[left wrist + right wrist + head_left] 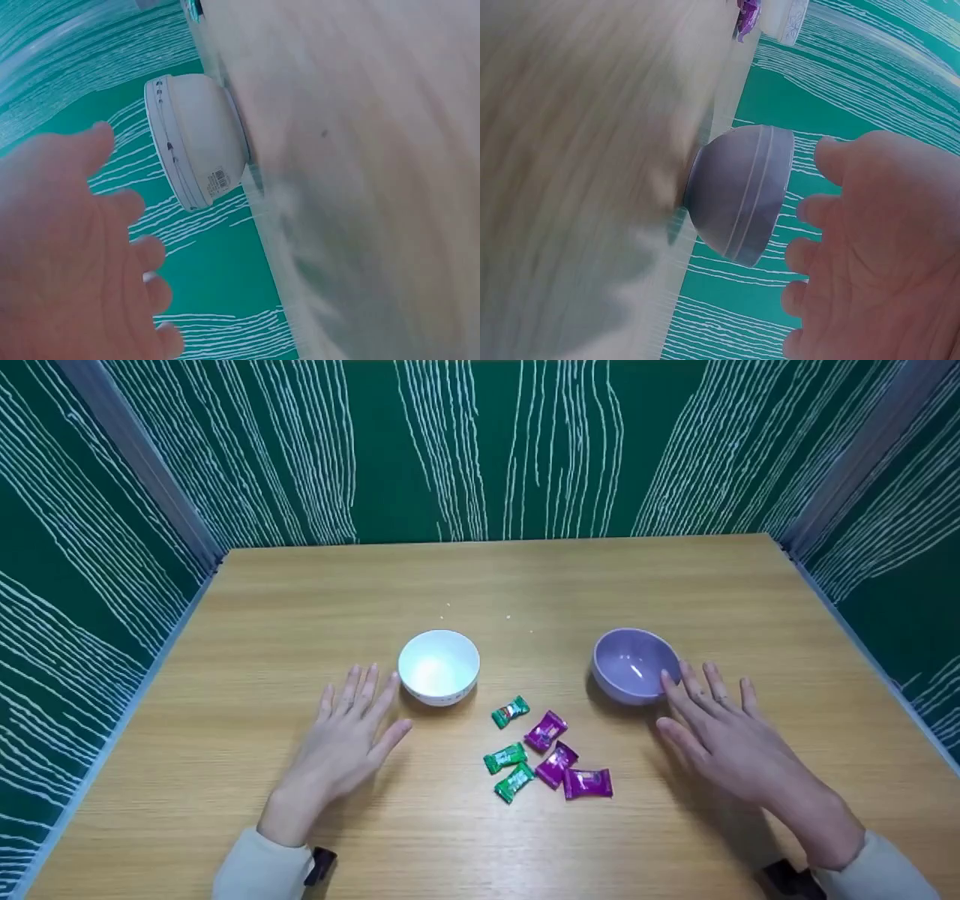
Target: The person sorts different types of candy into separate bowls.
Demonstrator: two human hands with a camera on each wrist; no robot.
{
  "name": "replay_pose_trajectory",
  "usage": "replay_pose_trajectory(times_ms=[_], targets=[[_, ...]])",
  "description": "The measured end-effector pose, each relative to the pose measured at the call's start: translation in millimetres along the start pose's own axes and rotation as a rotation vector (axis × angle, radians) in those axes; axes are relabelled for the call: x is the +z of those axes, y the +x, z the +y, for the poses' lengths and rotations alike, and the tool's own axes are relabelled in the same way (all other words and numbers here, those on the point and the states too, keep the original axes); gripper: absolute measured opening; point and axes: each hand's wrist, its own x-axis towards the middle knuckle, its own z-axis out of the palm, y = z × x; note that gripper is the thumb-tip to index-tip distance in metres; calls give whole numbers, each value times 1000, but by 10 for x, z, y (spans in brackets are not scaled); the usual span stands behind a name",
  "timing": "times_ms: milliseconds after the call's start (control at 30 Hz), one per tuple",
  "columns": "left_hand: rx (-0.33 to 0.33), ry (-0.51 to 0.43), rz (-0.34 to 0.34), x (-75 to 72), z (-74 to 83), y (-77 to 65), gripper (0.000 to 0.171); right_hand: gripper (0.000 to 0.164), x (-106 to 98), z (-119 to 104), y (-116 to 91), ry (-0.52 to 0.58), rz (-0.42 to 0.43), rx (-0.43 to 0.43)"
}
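Left hand (345,746) and right hand (731,746), fingers extended, empty, flanked white bowl (439,667) and purple bowl (631,669), candies (556,765) between, likely for two-sided reach.

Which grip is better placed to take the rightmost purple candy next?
Probably the right grip: it holds nothing and is nearer the rightmost purple candy, with tabletop between. The left grip is empty too, but farther off, with green candies in between.

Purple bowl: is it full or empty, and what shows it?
Empty: in the head view, the purple bowl shows only its bare inside and a glare spot; the candies lie on the table.
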Motion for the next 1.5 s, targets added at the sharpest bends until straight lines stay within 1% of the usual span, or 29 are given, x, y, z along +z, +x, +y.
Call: replay_pose_trajectory(times_ms=[33, 133, 267, 333, 400, 467, 533, 633, 700, 767, 867, 967, 1033, 1133, 1200, 1300, 1367, 1500], targets=[[5, -23, -13, -17, -7, 17, 73, 76, -5, 4, 4, 4, 3, -5], [26, -133, -59, -52, -34, 69, 74, 74, -9, 26, 13, 15, 28, -31], [39, -353, -142, -57, -101, 132, 81, 72, 11, 44, 18, 33, 36, -64], [24, -464, -159, -63, -141, 168, 86, 72, 24, 32, 27, 58, 31, -77], [4, -582, -147, -78, -174, 214, 91, 72, 27, 6, 39, 100, 39, -93], [-32, -712, -127, -95, -196, 267, 94, 73, 19, -28, 46, 142, 51, -110], [-87, -869, -124, -93, -209, 328, 95, 75, 8, -70, 33, 176, 55, -126], [-194, -1082, -130, -67, -220, 435, 97, 75, -10, -136, -21, 205, 48, -161], [-257, -1194, -139, -48, -227, 505, 97, 73, -25, -184, -61, 226, 47, -203], [-294, -1267, -145, -24, -238, 573, 96, 72, -34, -224, -91, 255, 55, -253], [-315, -1343, -162, 14, -256, 649, 93, 72, -30, -271, -106, 307, 59, -312], [-328, -1423, -184, 52, -267, 707, 89, 75, 4, -291, -86, 339, 38, -360], [-326, -1476, -197, 69, -271, 736, 86, 77, 31, -298, -61, 345, 10, -394], [-319, -1538, -206, 94, -291, 763, 81, 78, 73, -304, -7, 354, -57, -434], [-313, -1555, -207, 111, -305, 771, 78, 77, 100, -304, 31, 374, -112, -430], [-324, -1562, -210, 136, -307, 787, 74, 76, 144, -301, 78, 421, -179, -406], [-330, -1560, -205, 151, -293, 808, 72, 76, 173, -297, 102, 430, -202, -391], [-331, -1562, -201, 189, -261, 825, 68, 74, 248, -308, 108, 405, -219, -407]])
